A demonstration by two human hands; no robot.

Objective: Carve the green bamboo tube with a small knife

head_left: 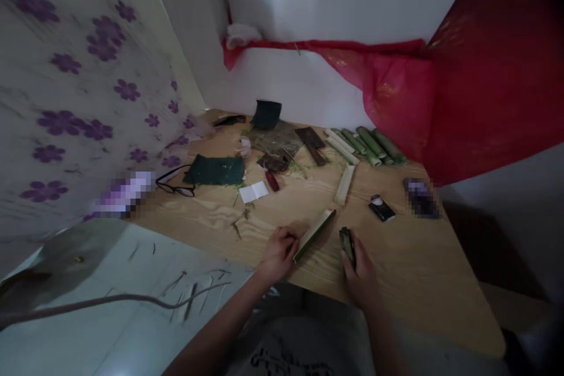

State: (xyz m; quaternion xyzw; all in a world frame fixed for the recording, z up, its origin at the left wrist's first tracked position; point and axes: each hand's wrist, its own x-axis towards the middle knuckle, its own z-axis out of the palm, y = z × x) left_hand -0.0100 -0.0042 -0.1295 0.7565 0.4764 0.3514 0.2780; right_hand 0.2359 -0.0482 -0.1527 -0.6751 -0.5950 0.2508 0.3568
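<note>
While the wooden table is seen from above at its near edge, a split length of bamboo is held in the left hand, whose fingers are closed around its near end; the piece lies slanted on the tabletop, green skin to one side and pale inner face up, its far end pointing away toward the right. Just to the right, a short dark green piece is gripped by the right hand, the fingers pressed together around it so that only its upper part is seen above the thumb; what it is exactly cannot be told. The two hands are set near each other but apart, with bare wood between them. Farther back, another pale bamboo split is laid on the table, and beyond it a row of green bamboo sections is lined up near the red cloth hung on the wall. A small black object is placed to the right of the splits. To the left, a pair of glasses is rested by a dark green mat, with a white paper slip and a small red-handled tool just beside it.
</note>
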